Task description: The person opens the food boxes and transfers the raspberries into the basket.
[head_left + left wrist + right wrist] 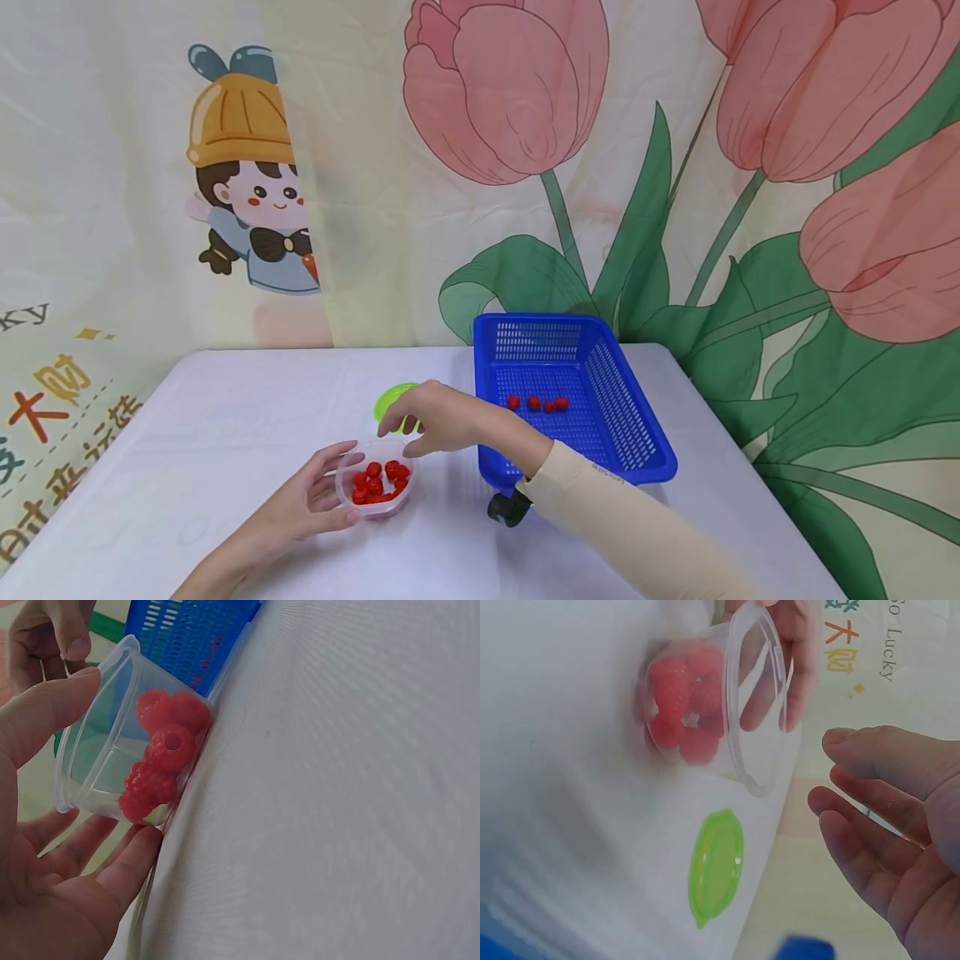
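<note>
A clear plastic cup (387, 510) stands on the table with several red raspberries (375, 485) inside it. My left hand (318, 498) holds the cup from the left, thumb on one side and fingers on the other, as the left wrist view also shows. Over the cup's far right rim hovers my right hand (444, 417), its fingers loosely bent and nothing between them. The right wrist view shows those fingers (866, 847) apart from the cup's rim. Behind the cup lies a small green lemon-shaped dish (716, 866), partly hidden by the right hand in the head view.
To the right stands a blue plastic basket (611, 433) with several red berries (534, 403) in a row on its floor. My right forearm (517, 433) crosses its near left corner. A printed curtain (360, 167) hangs behind the white table (255, 417).
</note>
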{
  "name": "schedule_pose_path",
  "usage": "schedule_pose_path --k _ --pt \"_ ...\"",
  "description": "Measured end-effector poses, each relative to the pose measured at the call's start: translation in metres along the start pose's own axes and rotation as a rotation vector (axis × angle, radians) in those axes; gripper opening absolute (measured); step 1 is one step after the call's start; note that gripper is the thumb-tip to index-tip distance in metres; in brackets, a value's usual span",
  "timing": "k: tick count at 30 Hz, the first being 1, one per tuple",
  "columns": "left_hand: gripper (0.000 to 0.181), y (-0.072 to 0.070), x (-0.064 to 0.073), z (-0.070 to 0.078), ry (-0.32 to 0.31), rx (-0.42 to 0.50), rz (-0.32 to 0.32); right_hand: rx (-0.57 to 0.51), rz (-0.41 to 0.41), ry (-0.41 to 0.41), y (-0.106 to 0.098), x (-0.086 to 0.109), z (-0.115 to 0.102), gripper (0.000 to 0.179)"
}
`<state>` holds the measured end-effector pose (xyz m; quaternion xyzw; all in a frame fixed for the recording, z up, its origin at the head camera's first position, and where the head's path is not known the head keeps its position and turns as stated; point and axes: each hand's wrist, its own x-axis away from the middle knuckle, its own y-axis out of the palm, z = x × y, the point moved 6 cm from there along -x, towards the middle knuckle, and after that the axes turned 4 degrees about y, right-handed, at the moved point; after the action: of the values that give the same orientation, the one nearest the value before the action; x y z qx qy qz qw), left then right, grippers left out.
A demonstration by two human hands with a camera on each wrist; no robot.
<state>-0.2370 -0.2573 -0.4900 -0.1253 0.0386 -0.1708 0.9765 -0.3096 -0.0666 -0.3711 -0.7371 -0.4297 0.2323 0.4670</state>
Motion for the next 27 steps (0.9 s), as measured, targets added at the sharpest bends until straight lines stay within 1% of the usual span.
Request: schedule_pose_path --k 5,11,16,22,27 --pt "0.092 0.0 0.001 0.0 0.004 0.009 -0.004 -0.004 -0.014 -0.013 0.013 -0.009 -0.001 0.037" --pt "0.091 0.0 0.002 -0.002 -0.022 0.03 -0.009 0.011 -0.021 -0.008 0.026 -0.018 -0.001 0.037" --pt "0.09 0.0 0.001 -0.002 -0.012 0.038 -0.01 0.025 -0.034 0.002 0.037 -0.024 0.0 0.039" --pt "0.091 0.001 0.001 -0.001 -0.014 0.046 -0.009 0.045 -0.049 0.044 0.045 -0.028 -0.002 0.044" --pt "0.092 0.0 0.001 -0.001 -0.028 0.036 -0.001 0.096 -0.054 0.062 0.05 -0.029 -0.003 0.043"
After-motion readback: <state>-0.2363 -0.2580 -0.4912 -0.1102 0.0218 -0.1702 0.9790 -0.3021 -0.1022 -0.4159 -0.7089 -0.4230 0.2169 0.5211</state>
